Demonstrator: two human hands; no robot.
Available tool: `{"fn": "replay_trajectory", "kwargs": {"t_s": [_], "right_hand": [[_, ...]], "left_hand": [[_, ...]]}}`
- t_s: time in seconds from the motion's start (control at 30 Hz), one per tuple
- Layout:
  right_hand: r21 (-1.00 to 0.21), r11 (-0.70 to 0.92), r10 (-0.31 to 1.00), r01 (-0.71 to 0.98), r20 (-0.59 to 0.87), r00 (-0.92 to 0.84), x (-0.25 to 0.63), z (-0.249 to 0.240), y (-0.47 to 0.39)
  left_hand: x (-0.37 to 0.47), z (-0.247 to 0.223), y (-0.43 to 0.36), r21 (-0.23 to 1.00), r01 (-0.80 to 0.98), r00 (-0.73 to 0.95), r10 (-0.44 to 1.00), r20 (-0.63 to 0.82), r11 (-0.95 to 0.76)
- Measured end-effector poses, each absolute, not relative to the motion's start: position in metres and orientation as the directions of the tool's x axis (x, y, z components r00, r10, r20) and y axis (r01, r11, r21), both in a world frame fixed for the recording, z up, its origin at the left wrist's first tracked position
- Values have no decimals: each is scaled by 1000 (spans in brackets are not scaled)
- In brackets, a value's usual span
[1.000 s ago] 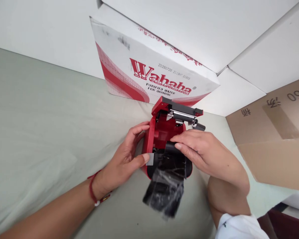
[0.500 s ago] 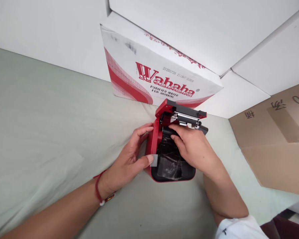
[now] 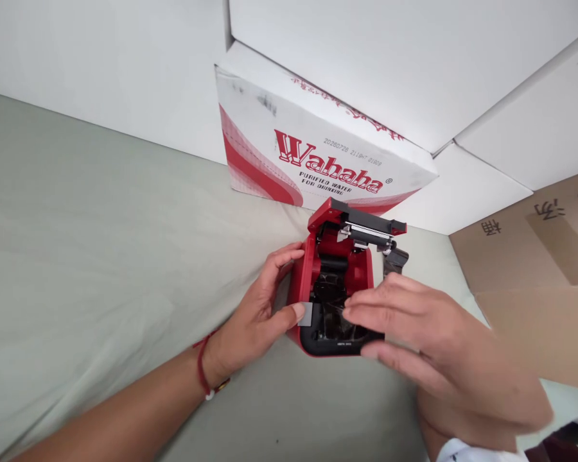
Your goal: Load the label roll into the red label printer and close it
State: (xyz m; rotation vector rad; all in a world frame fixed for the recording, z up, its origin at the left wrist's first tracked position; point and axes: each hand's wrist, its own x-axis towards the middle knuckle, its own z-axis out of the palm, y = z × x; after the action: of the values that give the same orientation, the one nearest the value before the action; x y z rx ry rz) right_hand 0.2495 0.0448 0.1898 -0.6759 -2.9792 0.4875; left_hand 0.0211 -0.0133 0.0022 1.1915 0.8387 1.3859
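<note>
A red and black device (image 3: 296,289) stands on the pale green cloth with its lid (image 3: 361,218) raised. Inside it are a black roller and crumpled dark, glossy film (image 3: 334,321). My left hand (image 3: 270,305) grips the device's left side, its thumb over a small grey tab (image 3: 306,314) at the edge. My right hand (image 3: 414,321) is over the device's front right edge, slightly blurred, with thumb and fingers apart and nothing visible between them. A black part (image 3: 395,260) sticks out behind the device's right side.
Behind the device stands a white and red Wahaha carton (image 3: 250,141), against large white boxes (image 3: 390,58). A brown cardboard box (image 3: 525,276) is at the right. Pale green cloth (image 3: 125,224) with wrinkles covers the surface. A dark red object lies at the bottom right corner.
My right hand has come out of the device toward the front right, and its fingers have spread. More of the red interior shows. My left hand keeps its hold while the view has shifted slightly.
</note>
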Motion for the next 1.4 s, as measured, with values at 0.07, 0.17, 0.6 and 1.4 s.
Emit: {"fn": "replay_trajectory", "kwargs": {"t_s": [0.07, 0.17, 0.6, 1.4], "right_hand": [[-228, 857, 457, 462, -76, -886, 248, 191, 37], [-157, 843, 506, 514, -87, -858, 243, 180, 34], [-224, 902, 317, 369, -237, -918, 259, 194, 31], [-148, 849, 518, 507, 47, -854, 262, 177, 48]], "left_hand": [[22, 2, -15, 952, -206, 50, 969, 240, -225], [25, 3, -20, 936, 5, -26, 936, 352, -352], [41, 15, -43, 339, 577, 151, 506, 850, -743], [47, 16, -42, 280, 729, 69, 473, 878, -625]]}}
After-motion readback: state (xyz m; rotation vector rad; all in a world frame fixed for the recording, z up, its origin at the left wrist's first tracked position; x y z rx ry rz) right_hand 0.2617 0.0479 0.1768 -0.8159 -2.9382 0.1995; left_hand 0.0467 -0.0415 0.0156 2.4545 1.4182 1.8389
